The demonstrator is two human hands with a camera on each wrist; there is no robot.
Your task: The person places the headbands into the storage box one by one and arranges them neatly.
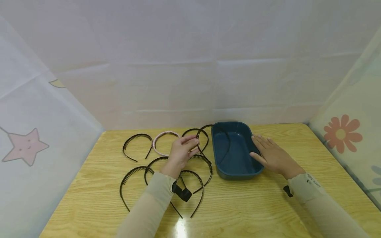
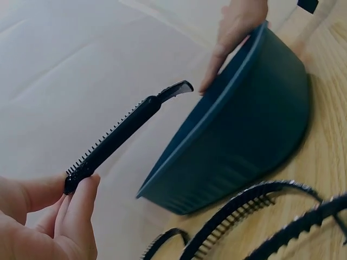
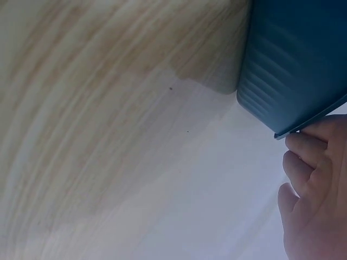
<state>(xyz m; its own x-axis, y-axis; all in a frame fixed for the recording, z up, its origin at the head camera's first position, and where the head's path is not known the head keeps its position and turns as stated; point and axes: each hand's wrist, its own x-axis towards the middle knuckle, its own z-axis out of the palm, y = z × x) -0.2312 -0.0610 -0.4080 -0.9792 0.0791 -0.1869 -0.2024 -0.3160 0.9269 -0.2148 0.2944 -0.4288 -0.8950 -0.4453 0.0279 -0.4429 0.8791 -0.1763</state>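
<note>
A black toothed headband is pinched between the thumb and fingers of my left hand. In the head view its thin arc reaches over the left side of the dark blue bin. My right hand rests on the bin's right rim with the fingers extended. From the right wrist view, those fingers touch the rim from outside. Several other black headbands lie on the table under and around my left arm, one of them at the back left. A pink headband lies among them, partly behind my left hand.
The wooden table runs back to a pale cloth wall. Side cloths carry a pink star on the left and a red flower on the right. Some headbands overlap in front of the bin's left side.
</note>
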